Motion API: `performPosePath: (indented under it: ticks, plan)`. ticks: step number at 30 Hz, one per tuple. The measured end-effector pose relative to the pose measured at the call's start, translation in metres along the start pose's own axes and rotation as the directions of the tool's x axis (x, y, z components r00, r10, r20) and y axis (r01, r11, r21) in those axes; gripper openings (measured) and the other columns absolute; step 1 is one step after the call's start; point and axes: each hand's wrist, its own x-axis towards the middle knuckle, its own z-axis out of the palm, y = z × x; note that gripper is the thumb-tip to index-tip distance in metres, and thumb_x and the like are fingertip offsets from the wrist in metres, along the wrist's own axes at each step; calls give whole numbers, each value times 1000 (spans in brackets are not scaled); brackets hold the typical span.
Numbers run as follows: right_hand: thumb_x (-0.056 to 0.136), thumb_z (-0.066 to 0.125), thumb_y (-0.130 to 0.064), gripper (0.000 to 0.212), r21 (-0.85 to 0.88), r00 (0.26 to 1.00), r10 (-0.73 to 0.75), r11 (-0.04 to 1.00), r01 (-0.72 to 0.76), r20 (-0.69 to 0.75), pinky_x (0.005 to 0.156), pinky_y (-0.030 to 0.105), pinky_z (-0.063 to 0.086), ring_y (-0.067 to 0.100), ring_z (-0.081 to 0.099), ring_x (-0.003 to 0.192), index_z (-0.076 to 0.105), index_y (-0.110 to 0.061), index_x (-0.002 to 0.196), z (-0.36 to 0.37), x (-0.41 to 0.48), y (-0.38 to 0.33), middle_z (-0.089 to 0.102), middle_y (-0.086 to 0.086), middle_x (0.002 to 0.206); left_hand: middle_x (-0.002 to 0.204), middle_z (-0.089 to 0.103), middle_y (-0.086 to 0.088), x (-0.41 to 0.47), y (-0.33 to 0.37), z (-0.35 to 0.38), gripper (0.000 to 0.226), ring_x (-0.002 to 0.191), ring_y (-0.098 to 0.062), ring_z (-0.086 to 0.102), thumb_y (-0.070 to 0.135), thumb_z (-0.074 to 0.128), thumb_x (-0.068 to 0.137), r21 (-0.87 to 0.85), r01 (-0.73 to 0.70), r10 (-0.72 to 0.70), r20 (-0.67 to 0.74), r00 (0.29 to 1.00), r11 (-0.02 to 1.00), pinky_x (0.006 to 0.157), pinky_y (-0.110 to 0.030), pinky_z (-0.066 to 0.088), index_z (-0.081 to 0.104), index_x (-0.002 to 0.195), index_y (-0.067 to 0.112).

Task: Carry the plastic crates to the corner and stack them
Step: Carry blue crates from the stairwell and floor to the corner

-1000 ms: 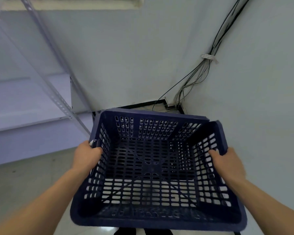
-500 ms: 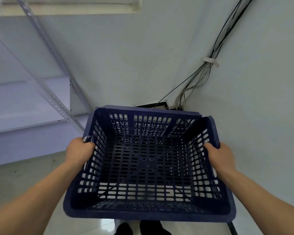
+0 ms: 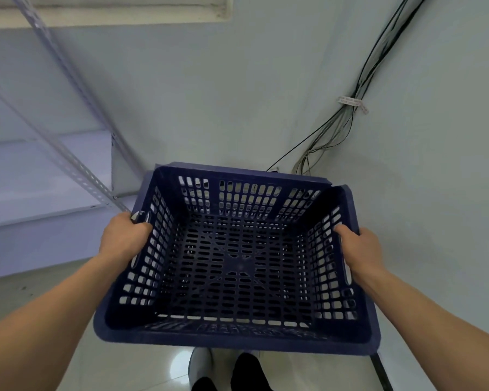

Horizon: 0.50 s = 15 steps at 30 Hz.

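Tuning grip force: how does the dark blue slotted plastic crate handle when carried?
Probably light: the crate is empty and mostly holes. Likely stiff: its walls look unbowed where the left hand and right hand grip the side rims.

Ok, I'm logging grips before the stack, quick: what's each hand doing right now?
Left hand: closed, gripping the left rim of the blue crate.
Right hand: closed, gripping the crate's right rim.

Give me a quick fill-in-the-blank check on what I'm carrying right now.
The crate is coloured dark ___. Inside, it is ___. Counting left hand and right hand, the hands gripping it number ___. The cables hang on the person's ___ side.
Missing: blue; empty; two; right.
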Motion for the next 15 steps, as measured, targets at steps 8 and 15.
performPosePath:
  ticks: [8, 15]
  plan:
    - [93, 66, -33, 20, 23, 999, -35, 999, 35, -1, 58, 33, 43, 26, 59, 62, 61, -17, 80, -1, 14, -15, 64, 4, 70, 80, 67, -16, 8, 8, 3, 9, 71, -35, 62, 14, 57, 74, -65, 10, -11, -19, 1000, 998, 66, -40, 52, 60, 82, 11]
    - [95, 64, -32, 19, -69, 997, -77, 995, 76, -15, 61, 35, 48, 29, 66, 74, 66, -13, 95, 3, 14, -16, 71, 11, 85, 84, 66, -11, 12, 14, 8, 15, 75, -30, 61, 15, 58, 80, 39, -17, 19, -39, 999, 999, 67, -38, 49, 62, 94, 10]
